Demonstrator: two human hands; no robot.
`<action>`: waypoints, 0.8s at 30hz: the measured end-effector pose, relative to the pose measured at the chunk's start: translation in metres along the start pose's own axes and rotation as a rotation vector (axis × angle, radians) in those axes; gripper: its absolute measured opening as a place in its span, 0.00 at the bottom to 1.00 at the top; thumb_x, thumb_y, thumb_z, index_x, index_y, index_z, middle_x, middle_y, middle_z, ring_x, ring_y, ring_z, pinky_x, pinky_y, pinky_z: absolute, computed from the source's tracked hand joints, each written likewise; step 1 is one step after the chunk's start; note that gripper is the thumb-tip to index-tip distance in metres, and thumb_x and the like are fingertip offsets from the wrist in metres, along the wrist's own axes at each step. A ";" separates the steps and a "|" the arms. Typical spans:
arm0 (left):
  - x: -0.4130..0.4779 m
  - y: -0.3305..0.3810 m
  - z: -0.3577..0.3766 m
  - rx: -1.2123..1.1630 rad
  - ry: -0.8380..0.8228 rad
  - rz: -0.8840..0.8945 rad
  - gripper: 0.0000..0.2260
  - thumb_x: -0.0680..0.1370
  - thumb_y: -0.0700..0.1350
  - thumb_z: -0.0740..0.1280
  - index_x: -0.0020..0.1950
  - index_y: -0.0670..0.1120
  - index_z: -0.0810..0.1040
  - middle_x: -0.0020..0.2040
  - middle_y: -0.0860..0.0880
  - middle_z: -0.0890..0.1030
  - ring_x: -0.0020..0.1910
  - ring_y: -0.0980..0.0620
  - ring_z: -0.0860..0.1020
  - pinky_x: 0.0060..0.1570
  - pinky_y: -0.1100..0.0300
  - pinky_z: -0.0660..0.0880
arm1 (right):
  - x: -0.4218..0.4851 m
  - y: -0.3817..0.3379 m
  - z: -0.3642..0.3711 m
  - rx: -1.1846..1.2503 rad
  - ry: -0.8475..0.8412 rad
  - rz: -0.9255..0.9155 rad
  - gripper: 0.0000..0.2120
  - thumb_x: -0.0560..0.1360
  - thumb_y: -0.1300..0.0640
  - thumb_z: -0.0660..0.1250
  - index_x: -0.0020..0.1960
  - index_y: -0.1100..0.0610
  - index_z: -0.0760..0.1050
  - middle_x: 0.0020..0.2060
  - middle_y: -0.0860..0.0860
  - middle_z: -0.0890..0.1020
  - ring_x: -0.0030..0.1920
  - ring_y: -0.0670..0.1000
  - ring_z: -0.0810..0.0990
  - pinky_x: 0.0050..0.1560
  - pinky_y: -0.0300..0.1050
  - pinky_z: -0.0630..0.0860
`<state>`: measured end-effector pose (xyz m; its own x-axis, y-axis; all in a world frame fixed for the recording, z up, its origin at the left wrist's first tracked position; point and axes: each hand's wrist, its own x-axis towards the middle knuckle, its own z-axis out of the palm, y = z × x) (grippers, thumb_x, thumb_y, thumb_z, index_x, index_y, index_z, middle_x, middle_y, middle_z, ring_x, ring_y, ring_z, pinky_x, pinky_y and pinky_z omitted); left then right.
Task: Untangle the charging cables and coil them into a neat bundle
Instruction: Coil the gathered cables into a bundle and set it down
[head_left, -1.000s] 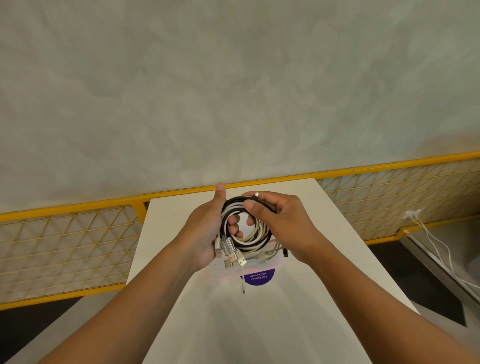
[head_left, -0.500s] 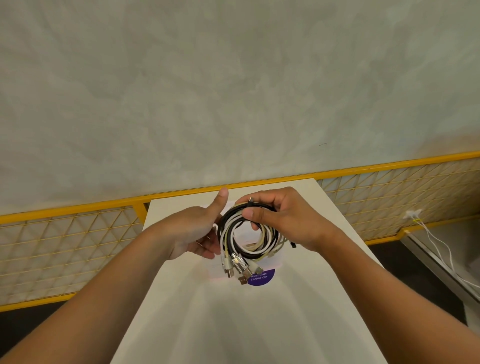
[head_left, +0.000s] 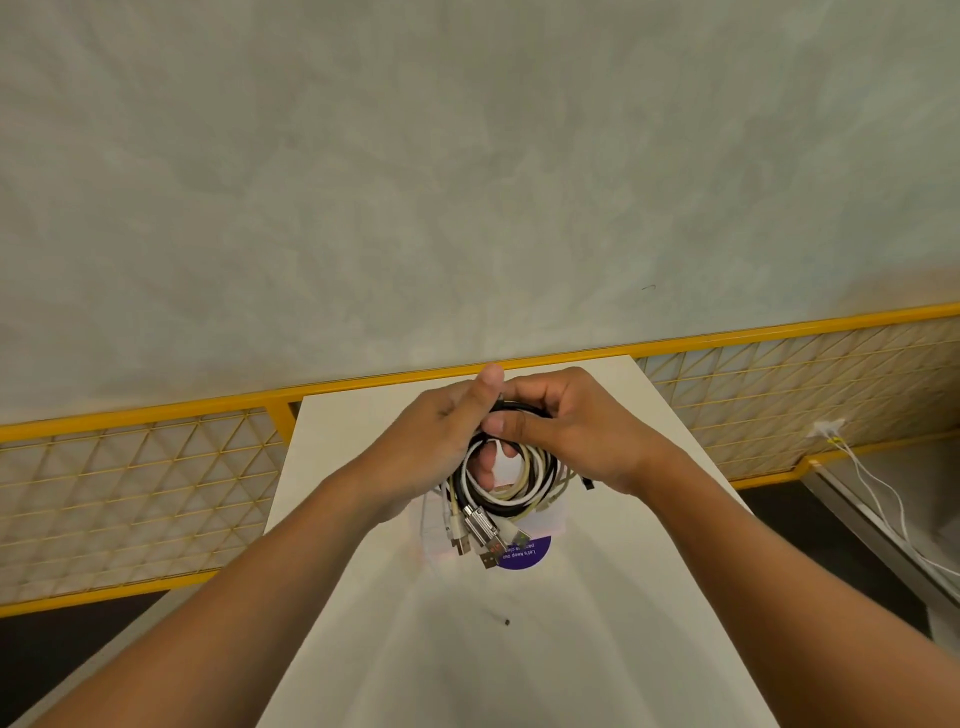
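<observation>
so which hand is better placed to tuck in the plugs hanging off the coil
Probably the left hand: the plugs dangle just under it at the lower left of the coil, while the right hand pinches its top.

The counter (head_left: 519, 675) is a long, narrow white top running away from the viewer, its far end close against the wall beneath a yellow rail (head_left: 363, 382). Near its middle lies a round purple sticker (head_left: 525, 556) with small white lettering, its upper edge hidden. Around the sticker sits a pale, faintly pinkish translucent sheet (head_left: 557, 519). Nearer the viewer, a tiny dark speck (head_left: 507, 621) rests on the bare surface.
</observation>
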<state>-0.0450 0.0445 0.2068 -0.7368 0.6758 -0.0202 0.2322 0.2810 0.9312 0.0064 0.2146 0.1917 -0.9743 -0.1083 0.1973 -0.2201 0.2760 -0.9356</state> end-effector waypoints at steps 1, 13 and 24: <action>0.001 0.001 0.003 -0.033 0.016 0.011 0.24 0.77 0.66 0.53 0.45 0.52 0.82 0.30 0.51 0.78 0.29 0.53 0.76 0.40 0.59 0.81 | 0.000 0.000 -0.001 -0.003 0.000 -0.001 0.08 0.79 0.60 0.70 0.56 0.59 0.83 0.42 0.59 0.85 0.40 0.53 0.81 0.51 0.48 0.79; 0.012 -0.008 0.012 -0.267 0.238 -0.101 0.22 0.80 0.61 0.62 0.45 0.44 0.82 0.24 0.55 0.65 0.24 0.55 0.64 0.26 0.60 0.68 | 0.002 -0.001 -0.011 0.024 0.035 0.091 0.12 0.77 0.62 0.72 0.60 0.59 0.79 0.46 0.52 0.88 0.47 0.49 0.87 0.52 0.42 0.81; 0.007 -0.006 0.003 -0.218 0.239 -0.064 0.18 0.67 0.59 0.74 0.44 0.44 0.84 0.29 0.52 0.67 0.26 0.54 0.63 0.25 0.60 0.64 | 0.002 -0.002 -0.024 -0.107 0.075 0.121 0.10 0.81 0.61 0.67 0.58 0.55 0.85 0.27 0.42 0.76 0.28 0.42 0.67 0.33 0.31 0.68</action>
<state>-0.0502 0.0496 0.2004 -0.8795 0.4756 -0.0190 0.0584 0.1475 0.9873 0.0034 0.2366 0.2008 -0.9939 0.0021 0.1104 -0.1012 0.3834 -0.9180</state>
